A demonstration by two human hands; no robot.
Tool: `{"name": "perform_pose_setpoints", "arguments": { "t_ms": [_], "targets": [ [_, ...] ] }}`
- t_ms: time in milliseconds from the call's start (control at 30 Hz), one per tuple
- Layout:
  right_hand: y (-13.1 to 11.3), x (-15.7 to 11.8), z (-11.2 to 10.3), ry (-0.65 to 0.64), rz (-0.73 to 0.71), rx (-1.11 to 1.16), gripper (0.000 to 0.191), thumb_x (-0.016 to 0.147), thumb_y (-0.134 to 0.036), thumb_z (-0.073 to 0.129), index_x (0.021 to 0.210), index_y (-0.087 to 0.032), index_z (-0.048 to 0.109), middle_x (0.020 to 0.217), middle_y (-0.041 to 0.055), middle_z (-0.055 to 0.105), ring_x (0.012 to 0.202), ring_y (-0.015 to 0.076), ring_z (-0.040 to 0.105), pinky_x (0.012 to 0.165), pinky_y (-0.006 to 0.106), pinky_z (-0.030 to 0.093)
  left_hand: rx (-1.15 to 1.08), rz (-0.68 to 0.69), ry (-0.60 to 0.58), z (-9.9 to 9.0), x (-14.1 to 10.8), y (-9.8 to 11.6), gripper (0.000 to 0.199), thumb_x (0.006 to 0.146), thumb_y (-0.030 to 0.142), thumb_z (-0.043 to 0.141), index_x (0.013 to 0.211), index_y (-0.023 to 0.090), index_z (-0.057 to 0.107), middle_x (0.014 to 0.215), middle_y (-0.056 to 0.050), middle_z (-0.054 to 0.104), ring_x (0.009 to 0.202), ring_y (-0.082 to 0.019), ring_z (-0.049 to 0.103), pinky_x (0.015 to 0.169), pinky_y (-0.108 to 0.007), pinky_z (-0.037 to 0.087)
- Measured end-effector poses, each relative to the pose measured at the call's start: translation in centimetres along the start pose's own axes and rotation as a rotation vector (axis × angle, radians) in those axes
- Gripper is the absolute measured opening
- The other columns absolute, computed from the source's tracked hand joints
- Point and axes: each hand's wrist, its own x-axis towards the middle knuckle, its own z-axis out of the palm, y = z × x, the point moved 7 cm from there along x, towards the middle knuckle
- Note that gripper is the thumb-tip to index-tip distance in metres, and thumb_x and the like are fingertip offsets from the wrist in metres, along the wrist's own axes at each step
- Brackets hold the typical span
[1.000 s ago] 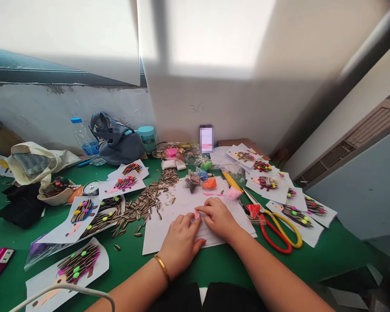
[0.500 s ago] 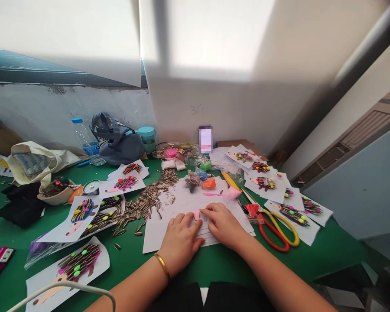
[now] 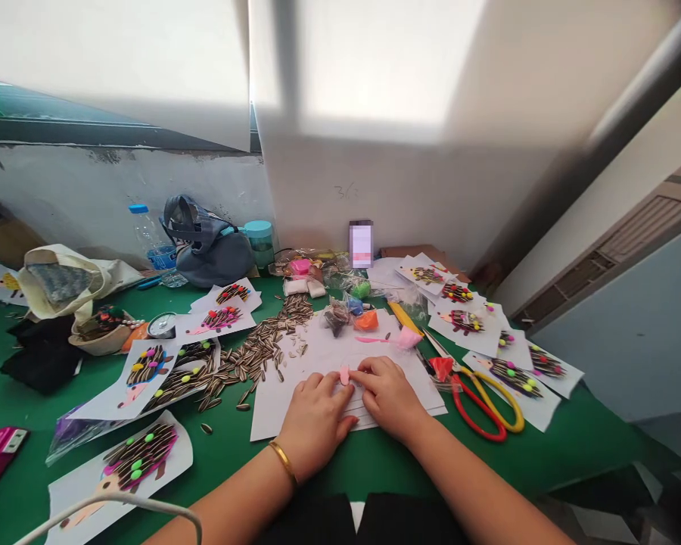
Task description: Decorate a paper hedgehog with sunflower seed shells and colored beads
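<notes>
A small flattened piece of pink modelling clay (image 3: 344,374) lies on the white paper (image 3: 281,416) in front of me. My left hand (image 3: 318,412) rests palm down, its fingertips pressed against the clay's left and near edge. From the other side, the index finger of my right hand (image 3: 389,393) touches the clay while the other fingers curl in. Together the fingertips pinch the piece. Beyond my right hand sit a thin pink strip and lump of clay (image 3: 407,338) and an orange clay packet (image 3: 366,321).
Sunflower seeds (image 3: 266,341) lie heaped left of the paper. Scissors (image 3: 488,397) with red and yellow handles are at right. Several seed hedgehog cards (image 3: 139,465) flank both sides. A phone (image 3: 362,244) leans on the back wall beyond clay packets; a blue bag (image 3: 213,253) stands back left.
The pink clay looks slightly flatter and shifted a little between my fingertips. My hands stay in nearly the same place; the whole view has moved slightly.
</notes>
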Motion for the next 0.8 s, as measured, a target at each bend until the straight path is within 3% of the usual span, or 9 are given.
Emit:
{"name": "perform_pose_setpoints", "arguments": {
  "t_ms": [600, 800],
  "targets": [
    [-0.21, -0.10, 0.03, 0.052, -0.086, 0.023, 0.043, 0.075, -0.004, 0.055, 0.107, -0.029, 0.070, 0.100, 0.0054, 0.062, 0.096, 0.0217, 0.050, 0.086, 0.037, 0.041, -0.033, 0.005, -0.017, -0.50, 0.04, -0.07, 0.045, 0.082, 0.038, 0.065, 0.124, 0.031, 0.054, 0.129, -0.006, 0.054, 0.107, -0.026, 0.050, 0.090, -0.045, 0.045],
    [-0.35, -0.04, -0.15, 0.044, -0.079, 0.035, 0.049, 0.075, -0.003, 0.055, 0.115, -0.030, 0.067, 0.099, 0.0049, 0.062, 0.095, 0.0214, 0.050, 0.085, 0.036, 0.042, -0.022, -0.007, -0.024, -0.24, 0.14, -0.19, 0.043, 0.082, 0.039, 0.064, 0.123, 0.031, 0.055, 0.129, -0.006, 0.054, 0.107, -0.027, 0.050, 0.088, -0.045, 0.045]
  ]
}}
